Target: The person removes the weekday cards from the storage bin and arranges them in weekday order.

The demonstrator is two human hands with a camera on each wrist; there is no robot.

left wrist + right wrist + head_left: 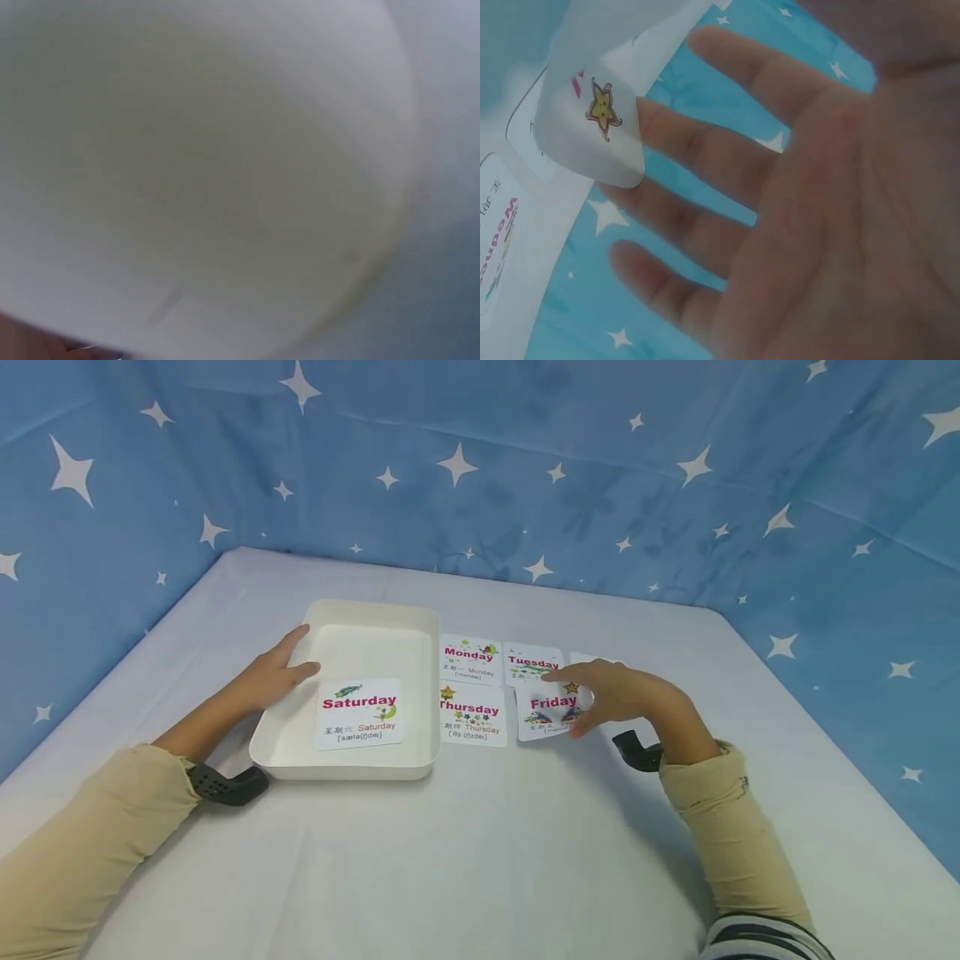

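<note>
My left hand (273,675) holds the left wall of a shallow white tray (345,772), thumb over the inside and index finger along the rim; its other fingers are hidden. A Saturday card (360,731) lies in the tray. To the right, my right hand (618,689) holds the Friday card (540,714) at its right side, fingers near the top edge and thumb low. In the right wrist view, long spread fingers (705,150) meet that card's star-marked corner, tilted off the table. The left wrist view is a blurred tray wall.
Flat beside the tray lie the Monday card (468,664), Tuesday card (532,656) and Thursday card (472,731). A Wednesday card (499,247) is partly covered by the right hand in the head view. A starry blue cloth (510,485) hangs behind the white table (465,860).
</note>
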